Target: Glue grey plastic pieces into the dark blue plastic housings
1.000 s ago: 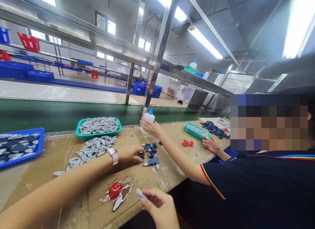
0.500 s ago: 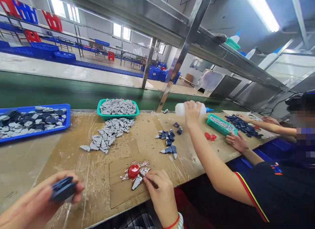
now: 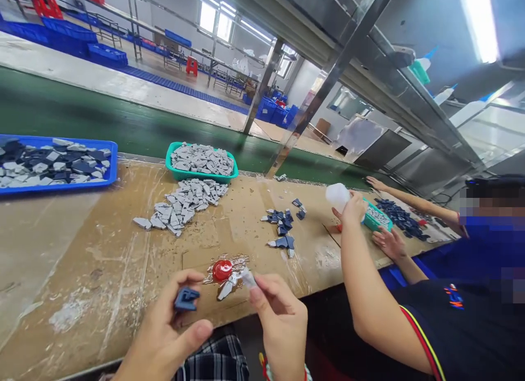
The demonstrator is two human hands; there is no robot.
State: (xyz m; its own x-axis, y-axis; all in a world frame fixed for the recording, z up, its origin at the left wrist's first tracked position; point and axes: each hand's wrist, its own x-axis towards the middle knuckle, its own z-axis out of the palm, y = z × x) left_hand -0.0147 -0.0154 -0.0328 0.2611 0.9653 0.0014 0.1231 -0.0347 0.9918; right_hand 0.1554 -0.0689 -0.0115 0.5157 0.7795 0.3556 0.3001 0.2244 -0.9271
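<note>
Two hands noted above the counter (image 3: pixel 123 250) near edge: my left hand (image 3: pixel 164 337) has its grip clamped on a dark blue part (image 3: pixel 186 299), my right hand (image 3: pixel 279 321) pinches a small grey piece (image 3: pixel 248 277) beside the red cap (image 3: pixel 222 270).

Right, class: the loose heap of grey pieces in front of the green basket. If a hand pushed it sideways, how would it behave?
The heap of grey pieces would probably scatter, not slide as one: the pieces lie loose and overlapping. They look flat and angular, so unlikely to roll. The brown bench top looks rough with dried residue, so some may catch.
</note>
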